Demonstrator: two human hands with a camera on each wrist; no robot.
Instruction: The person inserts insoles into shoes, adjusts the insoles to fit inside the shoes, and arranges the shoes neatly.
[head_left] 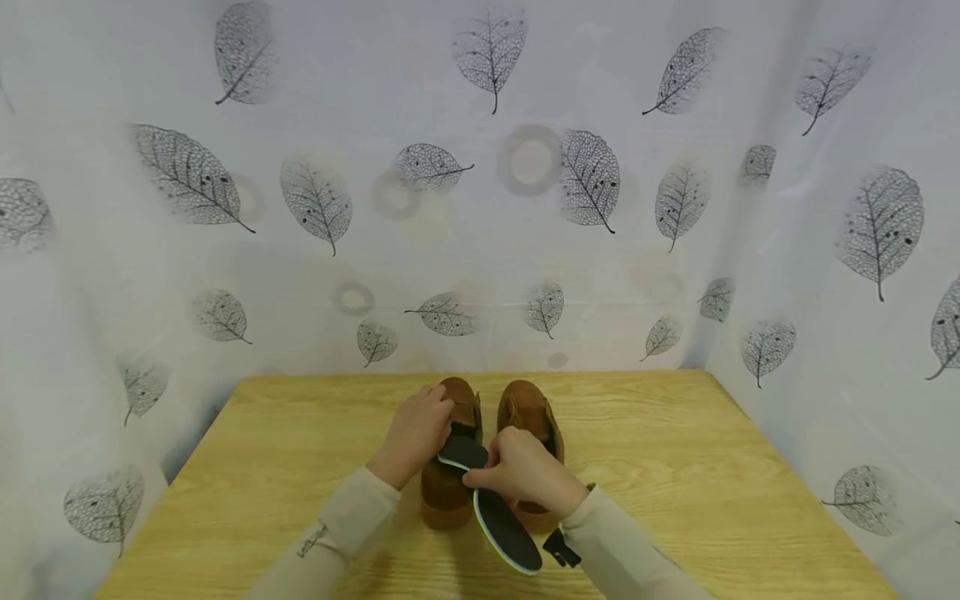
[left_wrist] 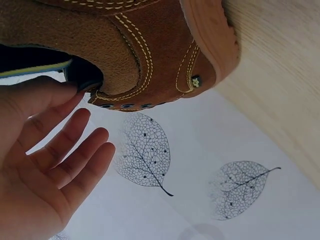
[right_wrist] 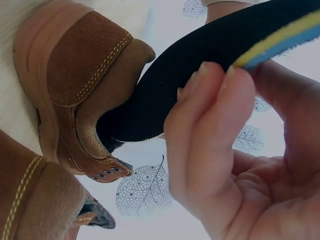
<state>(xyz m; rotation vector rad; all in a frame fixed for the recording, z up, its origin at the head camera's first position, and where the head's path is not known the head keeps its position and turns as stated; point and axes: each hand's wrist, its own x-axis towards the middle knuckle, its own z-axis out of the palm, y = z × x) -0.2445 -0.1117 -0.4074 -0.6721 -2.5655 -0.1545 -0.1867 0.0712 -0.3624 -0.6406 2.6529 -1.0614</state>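
A pair of brown leather shoes stands side by side on the table: a left shoe (head_left: 447,507) and a right shoe (head_left: 522,398). At the left shoe's opening, my left hand (head_left: 418,433) pinches the dark tongue (left_wrist: 82,75) between thumb and forefinger, its other fingers loosely extended. My right hand (head_left: 531,468) grips a black insole (head_left: 508,533) around its middle, thumb on one side and fingers on the other. Yellow and blue layers show along the insole's edge. Its far end dips into the left shoe's mouth, while the near end sticks out toward me, tilted.
The shoes stand on a light wooden table (head_left: 285,475). White curtains (head_left: 480,225) with a leaf print enclose its back and both sides. A black strap end (head_left: 561,548) hangs by the right sleeve, close to the insole's near end.
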